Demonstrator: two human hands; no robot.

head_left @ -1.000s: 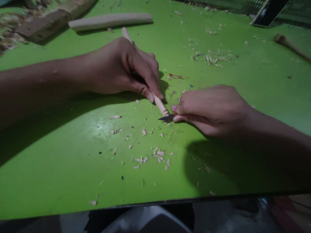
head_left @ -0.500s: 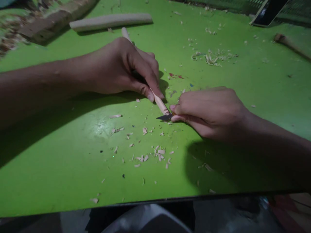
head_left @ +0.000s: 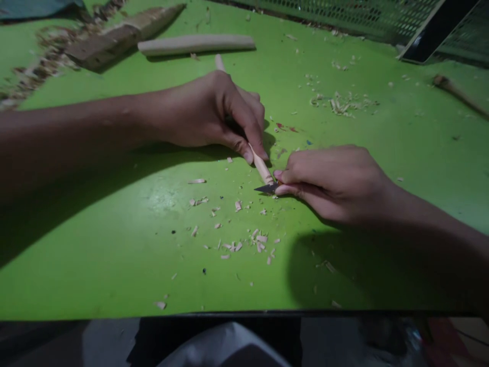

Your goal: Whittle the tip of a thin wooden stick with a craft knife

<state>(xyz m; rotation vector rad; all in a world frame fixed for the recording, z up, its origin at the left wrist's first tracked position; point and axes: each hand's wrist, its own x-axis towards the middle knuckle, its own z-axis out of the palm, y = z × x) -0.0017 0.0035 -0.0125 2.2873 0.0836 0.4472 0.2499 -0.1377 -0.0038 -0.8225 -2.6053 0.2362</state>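
A slim pale wooden stick (head_left: 262, 165) slants across the green table (head_left: 114, 265), its near end touching or just above the surface. My left hand (head_left: 225, 114) is closed round its middle, thumb and fingers pinching it, while the far end pokes out behind the knuckles. In my right hand (head_left: 332, 181) is a small carving knife (head_left: 267, 188), its handle mostly hidden by the fingers. The dark pointed blade lies against the stick's near end and points left. Wood shavings (head_left: 260, 240) are scattered in front of both hands.
Behind my left hand lie a thicker pale wooden piece (head_left: 196, 45) and a rough brown piece of wood (head_left: 110, 43) beside heaped shavings (head_left: 49, 48). A dark flat object (head_left: 435, 33) leans at the back right, near a brown stick (head_left: 458, 94). The table's front edge (head_left: 229, 313) runs below.
The whole view has shifted slightly, so things on the table appear further right. Both hands keep their grips, and the blade stays at the stick's near end.
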